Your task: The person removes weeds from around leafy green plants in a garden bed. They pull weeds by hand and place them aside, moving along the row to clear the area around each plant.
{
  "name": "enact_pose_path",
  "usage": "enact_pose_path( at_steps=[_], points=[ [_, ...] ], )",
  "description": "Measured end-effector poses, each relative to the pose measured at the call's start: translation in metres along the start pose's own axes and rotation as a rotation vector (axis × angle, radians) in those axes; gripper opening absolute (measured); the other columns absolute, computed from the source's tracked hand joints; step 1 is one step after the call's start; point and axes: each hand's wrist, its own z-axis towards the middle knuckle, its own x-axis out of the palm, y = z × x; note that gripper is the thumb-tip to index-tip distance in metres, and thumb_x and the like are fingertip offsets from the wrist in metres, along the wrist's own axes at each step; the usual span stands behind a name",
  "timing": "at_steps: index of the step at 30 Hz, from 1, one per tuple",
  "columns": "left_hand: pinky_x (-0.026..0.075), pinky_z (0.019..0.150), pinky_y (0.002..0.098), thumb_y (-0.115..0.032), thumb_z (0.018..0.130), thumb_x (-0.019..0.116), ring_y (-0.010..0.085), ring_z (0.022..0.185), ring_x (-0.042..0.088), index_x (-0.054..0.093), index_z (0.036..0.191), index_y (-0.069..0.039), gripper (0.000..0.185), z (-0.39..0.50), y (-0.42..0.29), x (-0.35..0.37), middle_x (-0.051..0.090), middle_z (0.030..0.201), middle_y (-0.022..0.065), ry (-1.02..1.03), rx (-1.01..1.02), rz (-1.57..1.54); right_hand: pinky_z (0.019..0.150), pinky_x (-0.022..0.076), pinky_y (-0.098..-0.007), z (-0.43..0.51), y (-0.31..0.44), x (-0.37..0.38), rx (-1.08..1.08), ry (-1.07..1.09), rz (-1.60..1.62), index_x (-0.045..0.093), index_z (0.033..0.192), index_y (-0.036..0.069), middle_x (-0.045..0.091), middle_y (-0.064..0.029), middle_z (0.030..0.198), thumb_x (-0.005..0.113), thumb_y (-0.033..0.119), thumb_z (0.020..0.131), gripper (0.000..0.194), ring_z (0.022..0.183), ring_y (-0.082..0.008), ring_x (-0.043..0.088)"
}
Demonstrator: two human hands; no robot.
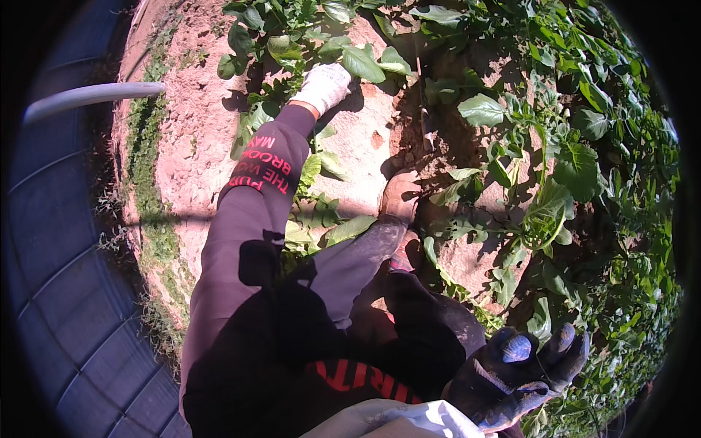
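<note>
My left hand (326,87), in a white work glove, reaches forward to the base of a leafy green plant (362,63) at the top of the view. Leaves cover its fingertips, so I cannot tell whether they grip a stem. Palm up at the lower right, my right hand (517,372) wears a dark glove with blue-coated fingertips; its fingers are apart and curled, with nothing seen in them. Beside it grow leafy plants (541,320). White fabric or plastic (405,419) lies at the bottom edge near my body.
My shoe (401,194) stands on the soil between plant rows. A thin drip line (421,98) runs ahead of it. At the left a pale curved pipe (98,96) juts in over dark gridded ground sheeting (60,219). Dense foliage (630,219) fills the right side.
</note>
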Motion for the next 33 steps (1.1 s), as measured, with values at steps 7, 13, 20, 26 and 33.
enact_pose_path(
  at_steps=[7,13,20,26,33],
  points=[
    [0.05,0.081,0.0401,-0.02,0.087,0.053,0.0304,0.099,0.061,0.057,0.111,-0.01,0.026,-0.009,-0.065,-0.008,0.063,0.094,0.0151,0.11,0.244,-0.173,0.094,0.0405,-0.0386,0.008,-0.009,-0.01,-0.023,-0.022,0.114,0.048,0.131,0.002,0.058,-0.0156,0.12,0.064,0.025,0.085,0.054,0.104,-0.0263,0.06],
    [0.051,0.062,0.0476,-0.016,0.089,0.048,0.0291,0.088,0.064,0.059,0.116,-0.01,0.029,0.077,-0.096,0.065,0.06,0.103,0.0166,-0.042,-0.016,0.505,0.095,0.038,-0.0403,0.023,-0.015,-0.006,-0.013,0.166,0.082,0.048,0.131,0.001,0.057,-0.0154,0.121,0.061,0.024,0.087,0.052,0.104,-0.0256,0.06],
    [0.049,0.061,0.0483,-0.018,0.085,0.055,0.0283,0.089,0.066,0.067,0.107,-0.011,0.027,0.132,-0.09,0.088,0.064,0.111,0.0133,0.022,-0.119,0.403,0.096,0.0351,-0.0422,0.024,-0.022,-0.011,-0.001,0.218,0.08,0.047,0.132,0.001,0.057,-0.0152,0.122,0.058,0.022,0.088,0.05,0.103,-0.0248,0.06],
    [0.049,0.054,0.0405,-0.018,0.081,0.056,0.021,0.074,0.066,0.067,0.092,-0.016,0.016,0.098,-0.078,0.063,0.066,0.089,0.006,-0.087,0.146,0.383,0.097,0.0326,-0.0438,0.022,-0.024,-0.012,-0.006,0.242,0.091,0.046,0.132,0.0,0.056,-0.015,0.123,0.056,0.02,0.089,0.048,0.103,-0.0241,0.06],
    [0.049,0.07,0.0371,-0.015,0.077,0.06,0.0231,0.082,0.061,0.058,0.107,-0.014,0.03,-0.101,-0.059,-0.011,0.057,0.096,0.0057,-0.1,0.546,-0.119,0.098,0.0297,-0.0457,0.012,-0.005,-0.01,-0.006,0.253,0.083,0.046,0.133,0.0,0.055,-0.0148,0.124,0.053,0.018,0.091,0.046,0.102,-0.0233,0.06]
  ],
)
